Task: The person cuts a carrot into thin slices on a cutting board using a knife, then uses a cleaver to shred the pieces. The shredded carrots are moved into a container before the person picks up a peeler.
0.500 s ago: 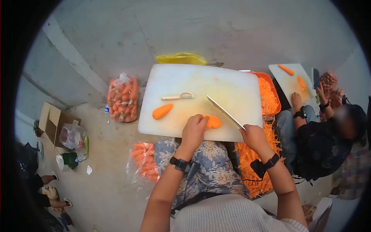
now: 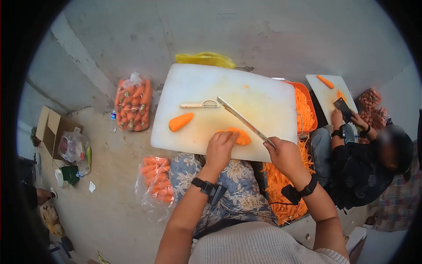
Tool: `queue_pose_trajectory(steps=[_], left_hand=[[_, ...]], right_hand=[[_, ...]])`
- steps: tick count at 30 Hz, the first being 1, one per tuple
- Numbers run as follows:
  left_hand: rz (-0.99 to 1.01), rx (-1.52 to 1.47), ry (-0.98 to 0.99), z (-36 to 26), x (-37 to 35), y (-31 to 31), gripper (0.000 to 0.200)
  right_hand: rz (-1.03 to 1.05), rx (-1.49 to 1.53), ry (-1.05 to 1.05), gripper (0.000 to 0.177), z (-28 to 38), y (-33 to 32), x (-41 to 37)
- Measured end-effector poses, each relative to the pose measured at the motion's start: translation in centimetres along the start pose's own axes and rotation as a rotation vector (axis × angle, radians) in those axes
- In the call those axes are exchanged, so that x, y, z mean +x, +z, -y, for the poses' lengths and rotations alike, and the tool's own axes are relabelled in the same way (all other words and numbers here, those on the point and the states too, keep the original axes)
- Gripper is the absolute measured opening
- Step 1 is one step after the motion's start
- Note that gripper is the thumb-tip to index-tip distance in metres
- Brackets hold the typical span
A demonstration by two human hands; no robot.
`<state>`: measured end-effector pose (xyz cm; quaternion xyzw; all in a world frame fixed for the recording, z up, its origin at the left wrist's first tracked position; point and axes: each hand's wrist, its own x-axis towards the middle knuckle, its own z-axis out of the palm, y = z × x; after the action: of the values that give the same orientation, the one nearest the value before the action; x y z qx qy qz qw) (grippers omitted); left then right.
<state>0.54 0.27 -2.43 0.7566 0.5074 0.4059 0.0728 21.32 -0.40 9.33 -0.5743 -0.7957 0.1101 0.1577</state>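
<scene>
A white cutting board (image 2: 263, 97) lies across the lap. My left hand (image 2: 220, 147) rests at its near edge, fingertips pressed on a pile of sliced carrot (image 2: 240, 137). In my right hand (image 2: 282, 152) is the handle of a knife (image 2: 241, 118), its blade angled up and left over the board, right of and above the slices. Further left on the board lie a whole peeled carrot (image 2: 181, 122) and a peeler (image 2: 200, 104) with a pale handle.
Shredded carrot fills an orange tray (image 2: 314, 108) and a container below it. Bagged carrots (image 2: 133, 104) stand left, peeled ones (image 2: 157, 178) below. A co-worker (image 2: 365, 163) at right holds a cleaver (image 2: 343, 108) over another board (image 2: 323, 94). A cardboard box (image 2: 55, 130) sits far left.
The knife and my right hand have shifted slightly left and up. My left hand still touches the slices. The co-worker's cleaver has moved onto the other board. The view has shifted slightly.
</scene>
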Motion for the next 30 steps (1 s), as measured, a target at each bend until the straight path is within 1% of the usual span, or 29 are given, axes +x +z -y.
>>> queue_pose_trajectory(steps=[3, 5, 8, 11, 15, 17, 18, 20, 24, 26, 30], left_hand=[[-0.014, 0.043, 0.006, 0.0, -0.2, 0.2, 0.034], [-0.017, 0.033, 0.001, 0.0, -0.1, 0.0, 0.034], [-0.024, 0.010, 0.015, -0.4, 0.1, -0.4, 0.035], [-0.051, 0.047, 0.032, -0.8, 0.3, -0.6, 0.037], [-0.053, 0.055, 0.035, -0.8, 0.5, -0.5, 0.038], [-0.038, 0.064, 0.033, -0.8, 0.5, -0.5, 0.035], [-0.041, 0.062, 0.024, -0.7, 0.4, -0.4, 0.035], [-0.046, 0.066, 0.030, -0.5, 0.1, -0.2, 0.034], [-0.054, 0.067, 0.013, -0.5, 0.0, 0.1, 0.033], [-0.034, 0.057, -0.002, -0.4, 0.0, 0.2, 0.034], [-0.042, 0.054, 0.002, -0.4, 0.0, 0.1, 0.034]], right_hand=[[0.032, -0.035, -0.016, 0.021, -0.2, 1.1, 0.2], [0.143, -0.136, -0.035, 0.022, -1.4, 2.7, 0.2], [0.181, -0.197, -0.038, 0.021, -2.3, 3.8, -0.2], [0.216, -0.152, 0.011, 0.021, -1.8, 2.8, 0.4], [0.223, -0.150, -0.001, 0.022, -2.0, 2.6, 0.5], [0.164, -0.120, -0.036, 0.023, -1.7, 1.8, 0.5], [0.172, -0.124, -0.040, 0.023, -1.3, 1.4, 0.6], [0.076, -0.073, -0.003, 0.023, -0.7, 0.9, 0.5], [0.092, -0.050, 0.026, 0.022, -1.3, 2.2, 0.3], [0.244, -0.147, 0.053, 0.024, -2.4, 3.6, 0.1], [0.247, -0.153, 0.057, 0.024, -1.5, 1.7, 0.7]])
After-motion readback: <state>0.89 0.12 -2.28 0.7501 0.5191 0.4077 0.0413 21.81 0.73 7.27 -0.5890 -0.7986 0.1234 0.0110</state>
